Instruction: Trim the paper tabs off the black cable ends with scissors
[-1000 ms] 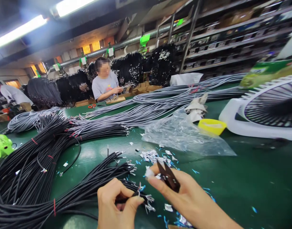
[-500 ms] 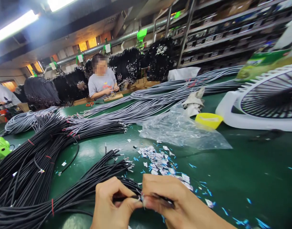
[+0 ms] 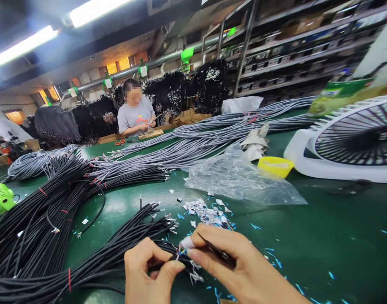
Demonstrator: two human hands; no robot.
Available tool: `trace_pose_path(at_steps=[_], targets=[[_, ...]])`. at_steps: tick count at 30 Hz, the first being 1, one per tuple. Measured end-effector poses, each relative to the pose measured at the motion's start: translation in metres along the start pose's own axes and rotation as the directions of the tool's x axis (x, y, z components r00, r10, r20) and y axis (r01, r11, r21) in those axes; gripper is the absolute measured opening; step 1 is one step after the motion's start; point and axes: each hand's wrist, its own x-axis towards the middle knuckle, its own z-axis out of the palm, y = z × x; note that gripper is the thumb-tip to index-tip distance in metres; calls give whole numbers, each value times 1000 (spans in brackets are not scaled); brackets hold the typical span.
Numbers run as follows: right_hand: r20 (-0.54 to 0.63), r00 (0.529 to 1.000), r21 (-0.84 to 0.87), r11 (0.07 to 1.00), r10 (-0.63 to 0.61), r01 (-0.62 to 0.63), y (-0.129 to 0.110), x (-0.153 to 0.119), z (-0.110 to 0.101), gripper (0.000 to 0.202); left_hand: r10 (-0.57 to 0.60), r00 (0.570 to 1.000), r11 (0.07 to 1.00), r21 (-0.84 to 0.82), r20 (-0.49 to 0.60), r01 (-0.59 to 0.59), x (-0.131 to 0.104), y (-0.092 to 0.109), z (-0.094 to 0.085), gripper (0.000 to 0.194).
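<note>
My left hand (image 3: 149, 270) pinches the end of a black cable between thumb and forefinger. Thin coloured wires (image 3: 182, 251) fan out from that end. Thumb and forefinger of my right hand (image 3: 223, 257) are closed at these wires, with a white covering on one fingertip. A dark, pointed tool (image 3: 212, 247) lies across the right hand's fingers, partly hidden by them. Just left of my hands a bundle of black cables (image 3: 117, 245) with stripped ends rests on the green table (image 3: 307, 219), bound by a red tie (image 3: 69, 279).
Foil scraps (image 3: 202, 211) and blue bits lie beyond my hands. Farther off are a clear plastic bag (image 3: 237, 177), a yellow scoop (image 3: 275, 166), a white fan (image 3: 307, 164) and grey cables (image 3: 199, 143). Across the table a person (image 3: 136, 112) handles something small.
My right fingers have shifted slightly up and left, and the coloured wires and stripped cable ends below now show. The view has tilted slightly upward.
</note>
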Motion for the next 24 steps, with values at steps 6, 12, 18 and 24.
trace_pose_path(at_steps=[6, 12, 18, 24], targets=[[3, 998, -37, 998, -57, 57, 3, 0, 3, 29, 20, 999, 1000, 23, 45, -21, 0, -5, -1, 22], [-29, 992, -82, 989, -123, 120, 3, -2, 5, 22, 12, 996, 992, 123, 88, -23, -1, -7, -2, 23], [-120, 980, -210, 969, -156, 129, 6, -6, 14, 22, 46, 997, 985, 163, 68, -57, -4, -16, -1, 33], [-87, 918, -263, 898, -386, 352, 10, -17, 12, 24, -31, 998, 995, 100, 59, 25, -4, -21, 1, 47]])
